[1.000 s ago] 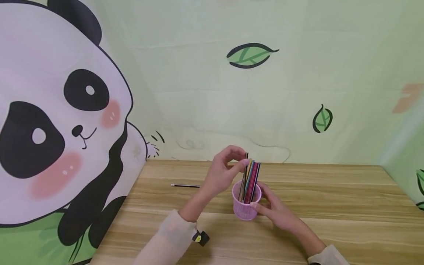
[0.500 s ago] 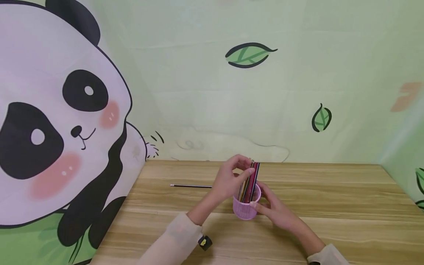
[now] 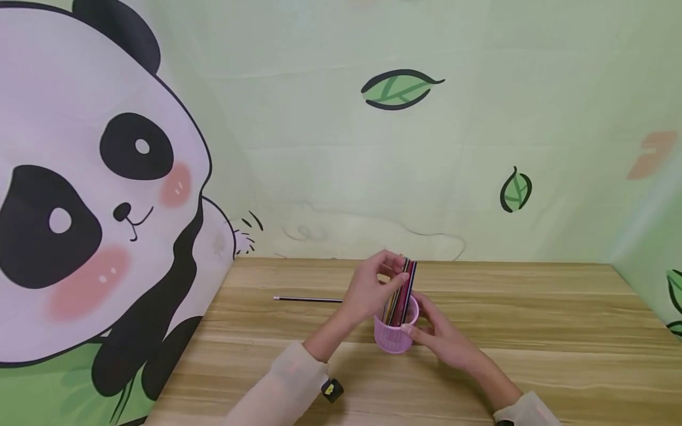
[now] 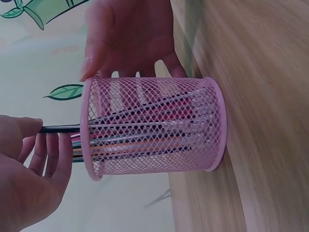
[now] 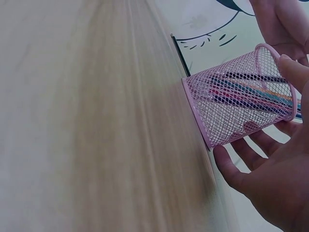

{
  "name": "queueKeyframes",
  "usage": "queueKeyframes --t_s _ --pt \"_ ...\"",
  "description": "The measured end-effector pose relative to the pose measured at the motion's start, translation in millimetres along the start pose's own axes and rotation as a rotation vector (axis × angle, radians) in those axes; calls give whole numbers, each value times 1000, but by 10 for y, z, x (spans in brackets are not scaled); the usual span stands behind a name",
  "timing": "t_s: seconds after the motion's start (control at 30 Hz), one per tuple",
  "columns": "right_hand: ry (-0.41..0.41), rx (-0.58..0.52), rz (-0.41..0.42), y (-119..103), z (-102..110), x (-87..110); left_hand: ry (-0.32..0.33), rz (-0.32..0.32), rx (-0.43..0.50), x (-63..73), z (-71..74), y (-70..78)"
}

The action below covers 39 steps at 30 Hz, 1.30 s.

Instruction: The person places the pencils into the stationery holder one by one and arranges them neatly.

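A pink mesh pen holder (image 3: 391,341) stands upright on the table with several coloured pencils (image 3: 410,284) leaning in it. My left hand (image 3: 367,287) is over its rim, at the pencils' upper ends. In the left wrist view the thumb and fingers pinch a black pencil (image 4: 60,129) whose lower part is inside the mesh. My right hand (image 3: 444,340) holds the pen holder from the right, thumb at the rim. Its fingers (image 5: 263,142) curve around the far side of the mesh, as the right wrist view shows.
A single black pencil (image 3: 306,299) with a pale end lies on the wooden table (image 3: 506,313), left of the pen holder and partly hidden by my left hand. Behind the table hangs a green backdrop (image 3: 319,148) with a panda and leaves printed on it.
My left hand has moved a little right and down with the pinched black pencil, which now sits lower among the others. The right hand and pen holder have stayed almost in place.
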State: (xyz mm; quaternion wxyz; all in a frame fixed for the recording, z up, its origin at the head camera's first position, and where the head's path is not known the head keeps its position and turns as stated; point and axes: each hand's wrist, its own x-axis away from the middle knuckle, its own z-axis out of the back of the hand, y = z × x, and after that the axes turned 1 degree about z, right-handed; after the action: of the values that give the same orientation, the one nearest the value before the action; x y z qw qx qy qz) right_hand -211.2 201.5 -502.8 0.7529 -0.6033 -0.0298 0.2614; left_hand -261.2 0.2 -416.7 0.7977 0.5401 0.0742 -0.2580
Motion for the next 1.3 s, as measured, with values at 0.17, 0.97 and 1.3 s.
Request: queueKeyframes --t_s 0.17,0.97,1.3 --pt "-9 -15 -8 5 -13 2 -7 30 -17 23 22 -45" --pt "4 -9 -20 -10 -16 4 15 108 -139 110 380 -451" --pt "5 -5 -15 20 -15 8 -104 138 -381 235 750 -759"
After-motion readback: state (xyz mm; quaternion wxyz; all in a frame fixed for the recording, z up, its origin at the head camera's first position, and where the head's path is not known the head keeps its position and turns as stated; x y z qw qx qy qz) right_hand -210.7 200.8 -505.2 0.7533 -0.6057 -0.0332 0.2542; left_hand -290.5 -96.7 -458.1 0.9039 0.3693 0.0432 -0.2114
